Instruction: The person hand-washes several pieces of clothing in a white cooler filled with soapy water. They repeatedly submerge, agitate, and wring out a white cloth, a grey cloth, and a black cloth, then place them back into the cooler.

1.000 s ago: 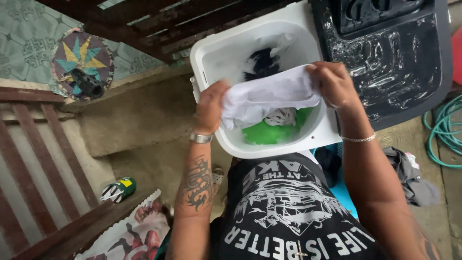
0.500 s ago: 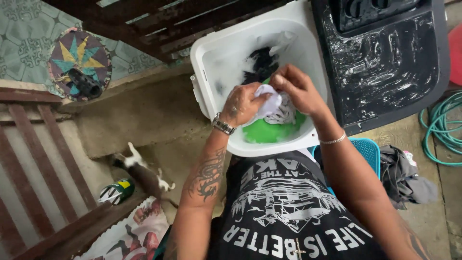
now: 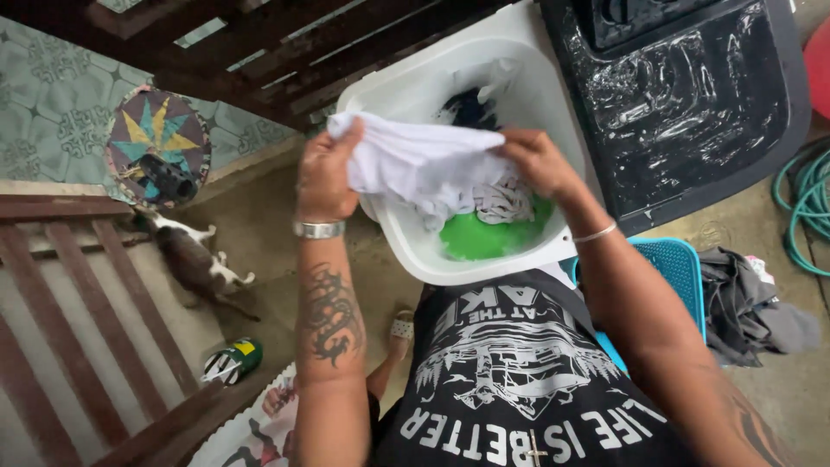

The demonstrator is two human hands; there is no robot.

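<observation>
- Over the white tub point(image 3: 406, 238): both hands hold 1 white cloth point(image 3: 415, 160) stretched between them, lifted off the tub's contents.
- Left hand point(image 3: 324, 177): above the tub's left rim, fingers closed tight on the cloth's left end, bunched in the fist. Metal bracelet on the wrist.
- Right hand point(image 3: 540, 160): above the tub's middle, fingers pinched shut on the other end. Thin bangle on the wrist.
- Cloth sags toward the tub between the 2 grips, lower folds hanging inside it; likely held over the tub so drips land there.
- Inside the tub: green item point(image 3: 484, 238) at the near side, dark garment point(image 3: 471, 108) at the far side.
- Right of the tub: black machine lid point(image 3: 692, 104), blue basket point(image 3: 679, 268), grey clothes pile point(image 3: 748, 307), green hose point(image 3: 808, 207).
- Left of the tub: cat point(image 3: 194, 255) on the floor, wooden bench point(image 3: 78, 329).
</observation>
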